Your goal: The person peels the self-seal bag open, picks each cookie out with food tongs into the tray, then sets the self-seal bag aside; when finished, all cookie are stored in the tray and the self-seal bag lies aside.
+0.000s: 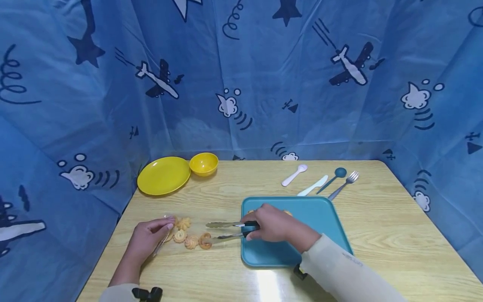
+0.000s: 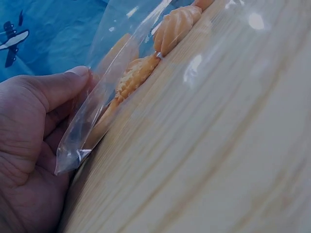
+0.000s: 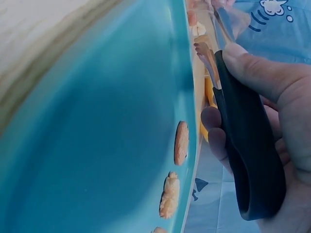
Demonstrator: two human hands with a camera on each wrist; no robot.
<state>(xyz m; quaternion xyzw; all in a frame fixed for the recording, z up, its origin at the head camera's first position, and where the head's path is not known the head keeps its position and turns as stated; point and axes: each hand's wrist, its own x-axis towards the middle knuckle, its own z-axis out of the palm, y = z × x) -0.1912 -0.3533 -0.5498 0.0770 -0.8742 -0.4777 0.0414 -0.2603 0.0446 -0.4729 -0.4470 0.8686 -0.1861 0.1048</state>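
My left hand (image 1: 145, 239) pinches the edge of a clear plastic bag (image 2: 73, 153) lying on the table. Several cookies (image 1: 191, 241) are inside it, some ridged and swirled, one a darker ring cookie (image 1: 205, 241) at the right end. In my right hand (image 1: 272, 223) I grip black-handled metal tongs (image 1: 222, 225), their arms spread and pointing left at the bag. One tip lies close to the ring cookie; whether it touches is unclear. Beneath the right hand sits a teal tray (image 1: 290, 256), with several cookies (image 3: 181, 143) along its far edge in the right wrist view.
At the back left stand a yellow plate (image 1: 164, 176) and a yellow bowl (image 1: 204, 164). Behind the tray lie a pale spoon (image 1: 294, 175), a white knife (image 1: 313, 186), a dark teal spoon (image 1: 333, 178) and a fork (image 1: 344, 184). A blue printed curtain (image 1: 256, 84) encloses the table.
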